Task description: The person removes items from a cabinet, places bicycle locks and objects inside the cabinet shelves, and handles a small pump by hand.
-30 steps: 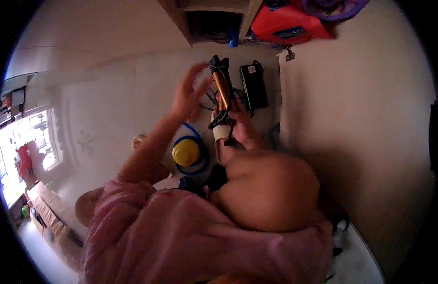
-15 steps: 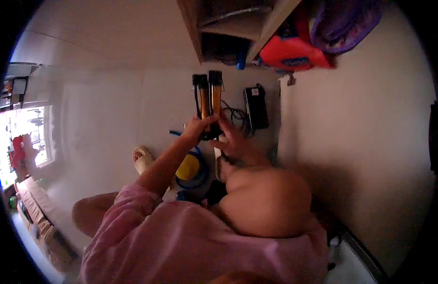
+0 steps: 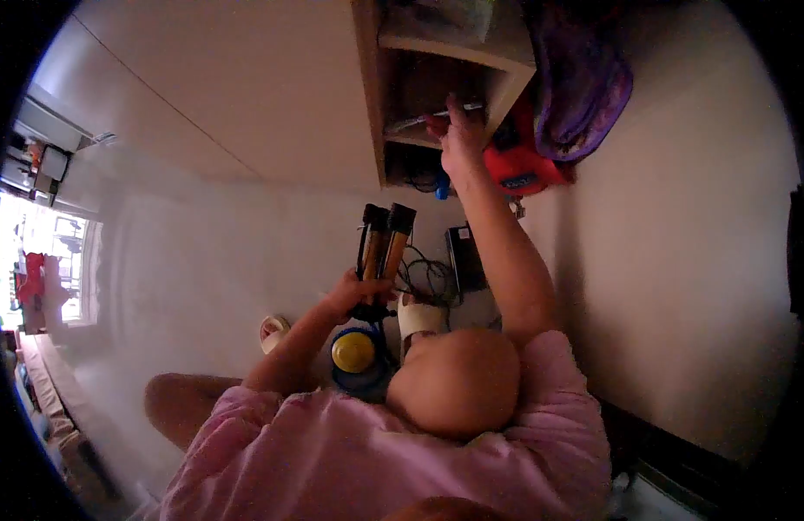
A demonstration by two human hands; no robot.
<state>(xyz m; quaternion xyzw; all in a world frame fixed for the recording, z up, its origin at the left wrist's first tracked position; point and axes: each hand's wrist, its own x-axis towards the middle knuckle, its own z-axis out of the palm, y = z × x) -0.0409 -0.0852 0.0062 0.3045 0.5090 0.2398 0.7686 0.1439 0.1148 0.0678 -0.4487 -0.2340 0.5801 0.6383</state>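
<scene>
Right hand [image 3: 461, 146] now at shelf [image 3: 512, 85], grip unclear, left fingers [image 3: 378, 285] snug round pump [image 3: 395, 253], long axis and caps [image 3: 403, 216] shelfward

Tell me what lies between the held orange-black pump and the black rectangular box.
A looped black cable lies between the pump and the box in the head view.

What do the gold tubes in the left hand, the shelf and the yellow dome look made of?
Gold tubes: probably metal with a satin coating, given their coppery tint, though painted plastic is possible.
Shelf: likely wood or laminate, matte, from its flat tan boards.
Yellow dome: perhaps plastic or rubber, smooth, with fairly even colour.
</scene>
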